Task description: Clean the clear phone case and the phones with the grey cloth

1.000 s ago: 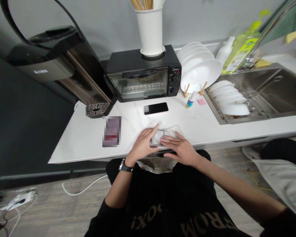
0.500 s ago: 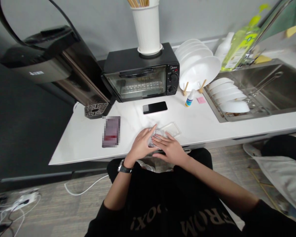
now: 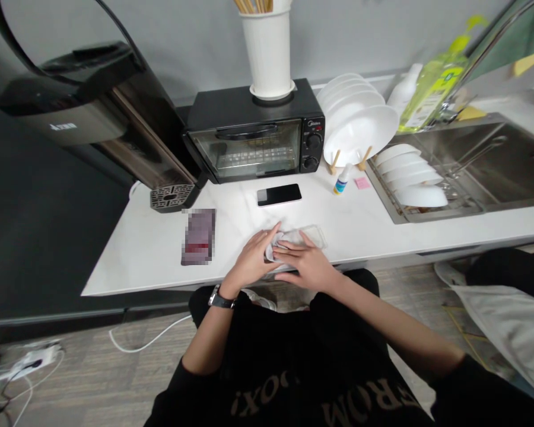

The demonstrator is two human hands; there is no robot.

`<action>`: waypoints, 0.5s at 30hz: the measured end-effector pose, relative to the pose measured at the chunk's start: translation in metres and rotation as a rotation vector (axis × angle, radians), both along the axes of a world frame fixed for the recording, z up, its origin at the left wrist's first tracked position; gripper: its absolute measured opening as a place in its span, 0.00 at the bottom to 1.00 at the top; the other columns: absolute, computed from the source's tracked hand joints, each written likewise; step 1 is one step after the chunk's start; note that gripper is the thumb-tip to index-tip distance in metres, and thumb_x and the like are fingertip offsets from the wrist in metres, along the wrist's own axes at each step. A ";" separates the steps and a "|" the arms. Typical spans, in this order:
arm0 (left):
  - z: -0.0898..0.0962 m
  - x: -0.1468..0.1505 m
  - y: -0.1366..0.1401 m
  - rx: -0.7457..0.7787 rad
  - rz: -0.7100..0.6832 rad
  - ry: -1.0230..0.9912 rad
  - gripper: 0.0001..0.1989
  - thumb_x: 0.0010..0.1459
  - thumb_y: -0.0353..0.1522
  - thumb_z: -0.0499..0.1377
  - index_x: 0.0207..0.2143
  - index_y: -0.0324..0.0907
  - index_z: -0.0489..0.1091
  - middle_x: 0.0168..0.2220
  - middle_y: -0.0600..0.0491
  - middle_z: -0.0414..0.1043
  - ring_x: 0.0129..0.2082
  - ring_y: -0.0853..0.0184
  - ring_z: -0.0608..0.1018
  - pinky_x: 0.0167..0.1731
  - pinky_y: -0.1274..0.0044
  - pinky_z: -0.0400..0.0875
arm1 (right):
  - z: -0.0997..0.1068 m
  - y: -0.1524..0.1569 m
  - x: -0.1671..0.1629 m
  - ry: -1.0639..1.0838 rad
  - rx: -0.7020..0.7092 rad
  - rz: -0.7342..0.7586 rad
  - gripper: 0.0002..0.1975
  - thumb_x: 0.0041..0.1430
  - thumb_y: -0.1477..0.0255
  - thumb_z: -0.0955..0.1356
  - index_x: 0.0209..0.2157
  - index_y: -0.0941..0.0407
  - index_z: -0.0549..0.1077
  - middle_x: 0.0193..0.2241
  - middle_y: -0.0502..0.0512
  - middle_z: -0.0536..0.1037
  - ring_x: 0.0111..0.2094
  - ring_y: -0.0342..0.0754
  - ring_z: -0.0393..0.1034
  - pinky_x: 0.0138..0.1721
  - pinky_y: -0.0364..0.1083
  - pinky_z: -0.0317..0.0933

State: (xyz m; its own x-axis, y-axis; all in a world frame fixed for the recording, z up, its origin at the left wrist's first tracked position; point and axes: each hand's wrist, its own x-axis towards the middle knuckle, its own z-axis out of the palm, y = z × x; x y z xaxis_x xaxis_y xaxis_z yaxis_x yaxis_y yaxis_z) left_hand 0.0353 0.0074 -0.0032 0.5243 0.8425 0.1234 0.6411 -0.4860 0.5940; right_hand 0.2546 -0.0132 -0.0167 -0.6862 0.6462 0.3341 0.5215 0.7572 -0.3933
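Tissue (image 3: 288,238) & clear case (image 3: 319,233) lie nr table's (image 3: 133,255) front edge; my L fingers (image 3: 271,232) bracket left end, half-open, grip unclear; R fingers (image 3: 290,255) spread on tissue. Best brace L, press lightly.

The wipe (image 3: 289,236) appeared crumpled, cloth or paper being indistinguishable; the case (image 3: 320,236) looked like clear plastic, the phone (image 3: 279,194) glossy, the countertop (image 3: 151,255) smooth, the sink (image 3: 511,163) shiny metal, the rack pegs (image 3: 335,161) wood.
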 end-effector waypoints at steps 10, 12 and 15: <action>0.003 0.005 -0.002 0.031 -0.018 -0.035 0.55 0.60 0.39 0.69 0.77 0.53 0.35 0.66 0.48 0.69 0.63 0.52 0.70 0.66 0.58 0.60 | 0.015 0.020 0.098 -0.241 0.108 0.039 0.33 0.73 0.56 0.65 0.73 0.51 0.55 0.66 0.61 0.69 0.66 0.60 0.66 0.73 0.70 0.34; 0.004 0.005 0.000 0.022 -0.020 -0.052 0.55 0.60 0.37 0.70 0.77 0.54 0.36 0.65 0.49 0.70 0.63 0.52 0.70 0.67 0.57 0.59 | 0.019 0.020 0.112 -0.271 0.106 0.071 0.34 0.73 0.56 0.65 0.73 0.52 0.55 0.66 0.61 0.69 0.66 0.60 0.67 0.73 0.70 0.34; 0.002 0.005 0.002 0.004 -0.016 -0.065 0.55 0.59 0.37 0.70 0.77 0.54 0.37 0.65 0.49 0.70 0.63 0.51 0.69 0.66 0.57 0.59 | 0.020 0.019 0.101 -0.277 0.081 0.132 0.36 0.72 0.53 0.65 0.73 0.54 0.57 0.66 0.62 0.70 0.67 0.61 0.65 0.73 0.69 0.34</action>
State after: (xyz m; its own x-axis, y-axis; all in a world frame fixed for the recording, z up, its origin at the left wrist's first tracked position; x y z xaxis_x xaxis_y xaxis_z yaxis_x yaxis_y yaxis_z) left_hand 0.0402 0.0094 -0.0015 0.5285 0.8334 0.1614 0.5930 -0.4985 0.6323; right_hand 0.3555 0.0056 0.0034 -0.8347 0.5241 0.1690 0.4953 0.8487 -0.1856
